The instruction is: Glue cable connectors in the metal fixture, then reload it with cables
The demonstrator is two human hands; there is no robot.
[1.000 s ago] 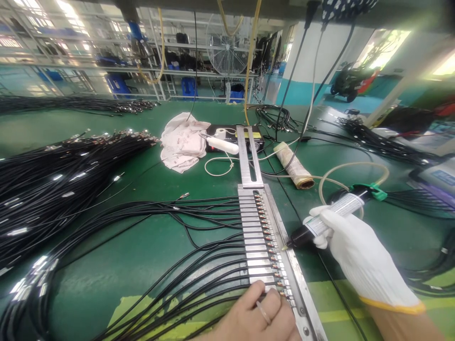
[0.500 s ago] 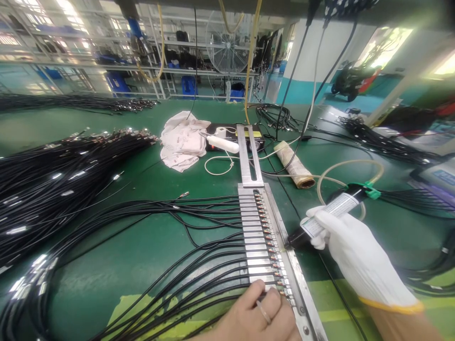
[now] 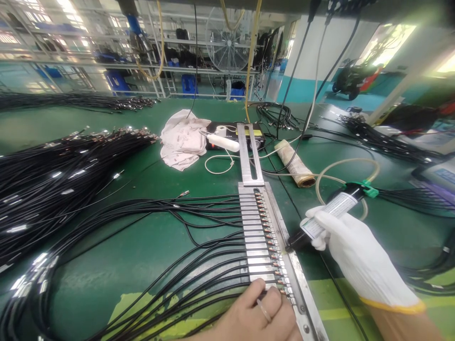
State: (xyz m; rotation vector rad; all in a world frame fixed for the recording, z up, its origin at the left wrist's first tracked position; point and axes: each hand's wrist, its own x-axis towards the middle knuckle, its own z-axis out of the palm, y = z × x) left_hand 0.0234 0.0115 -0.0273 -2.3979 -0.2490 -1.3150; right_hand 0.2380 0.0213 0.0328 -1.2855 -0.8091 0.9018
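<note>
A metal fixture bar [image 3: 253,222] runs away from me, with a row of black cables [image 3: 209,207] laid across it, their stripped copper and metal ends along its right side. My bare left hand [image 3: 261,315] rests on the near end of the bar, fingers bent over the cables; the fingertips are hidden, so what they grip is unclear. In a white glove, my right hand [image 3: 351,251] is closed round a dispensing syringe [image 3: 330,215] with a printed label and green cap. The syringe's dark tip points down-left, by the bar's right edge.
A crumpled cloth [image 3: 183,139], a black control box [image 3: 220,128] with a white-handled tool [image 3: 223,142] and a rolled tube [image 3: 295,163] lie beyond the bar. Large bundles of black cables [image 3: 64,180] cover the left. An air hose [image 3: 346,161] loops from the syringe.
</note>
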